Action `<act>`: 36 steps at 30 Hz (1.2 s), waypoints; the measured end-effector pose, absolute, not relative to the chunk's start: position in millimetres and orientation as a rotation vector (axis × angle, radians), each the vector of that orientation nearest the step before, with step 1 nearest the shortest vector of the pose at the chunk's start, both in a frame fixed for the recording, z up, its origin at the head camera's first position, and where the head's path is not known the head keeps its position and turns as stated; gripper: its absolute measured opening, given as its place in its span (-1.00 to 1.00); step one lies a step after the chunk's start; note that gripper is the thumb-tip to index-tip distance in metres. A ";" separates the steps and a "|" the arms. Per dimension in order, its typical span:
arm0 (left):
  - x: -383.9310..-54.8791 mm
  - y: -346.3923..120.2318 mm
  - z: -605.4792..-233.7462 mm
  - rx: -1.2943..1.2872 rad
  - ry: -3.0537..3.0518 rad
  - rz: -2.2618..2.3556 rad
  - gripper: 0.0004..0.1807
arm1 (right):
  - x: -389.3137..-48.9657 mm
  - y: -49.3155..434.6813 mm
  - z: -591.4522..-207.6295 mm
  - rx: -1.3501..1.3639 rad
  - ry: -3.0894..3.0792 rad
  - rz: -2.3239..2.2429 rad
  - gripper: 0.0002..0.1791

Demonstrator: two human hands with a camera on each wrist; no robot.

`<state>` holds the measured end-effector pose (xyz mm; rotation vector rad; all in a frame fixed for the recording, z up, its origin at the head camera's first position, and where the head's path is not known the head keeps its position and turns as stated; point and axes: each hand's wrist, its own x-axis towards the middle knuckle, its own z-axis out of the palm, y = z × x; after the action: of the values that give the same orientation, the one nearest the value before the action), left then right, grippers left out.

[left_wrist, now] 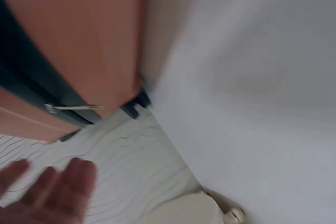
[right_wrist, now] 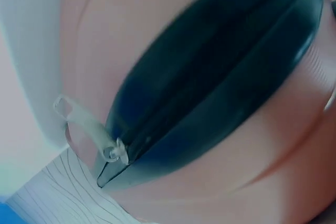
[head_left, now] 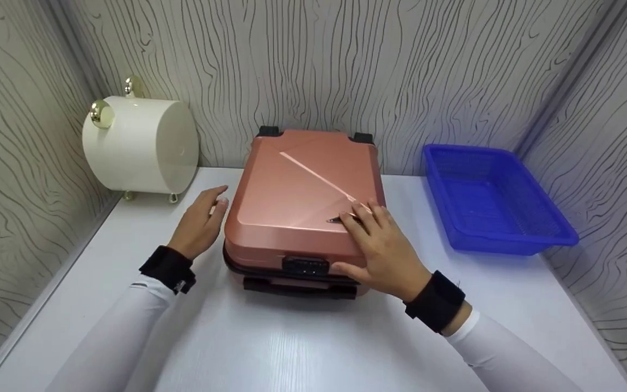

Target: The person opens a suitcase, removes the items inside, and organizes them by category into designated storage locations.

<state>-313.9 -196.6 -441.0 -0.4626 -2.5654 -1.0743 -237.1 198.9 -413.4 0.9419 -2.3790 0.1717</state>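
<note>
A rose-pink hard-shell suitcase (head_left: pixel 302 185) lies flat on the white table, its black wheels (head_left: pixel 269 131) toward the back wall. On its near side are a dark lock (head_left: pixel 305 265) and a black handle (head_left: pixel 300 288). My right hand (head_left: pixel 387 250) rests on the lid's near right corner, fingers spread and thumb near the lock. A small dark pointed mark shows by its fingertips, partly covered. To the left of the case, my left hand (head_left: pixel 200 222) hovers apart from it with loose fingers. The right wrist view shows a zipper pull (right_wrist: pixel 94 129) on the black seam (right_wrist: pixel 210 72).
At the back left stands a cream drum-shaped object (head_left: pixel 128 147) with gold knobs and feet. A blue plastic basket (head_left: pixel 509 239) sits on the right of the table (head_left: pixel 292 348). Wood-grain patterned walls (head_left: pixel 319 65) enclose the back and both sides.
</note>
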 end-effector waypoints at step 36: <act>-258.1 -103.4 -437.6 -1.099 -2.089 -0.479 -0.50 | -276.4 266.6 -403.9 0.656 -2.419 0.318 -0.34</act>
<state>-258.1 -103.4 -437.6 -1.0986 -2.0885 -0.4787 -276.4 266.6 -403.9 0.6563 -2.4188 0.3179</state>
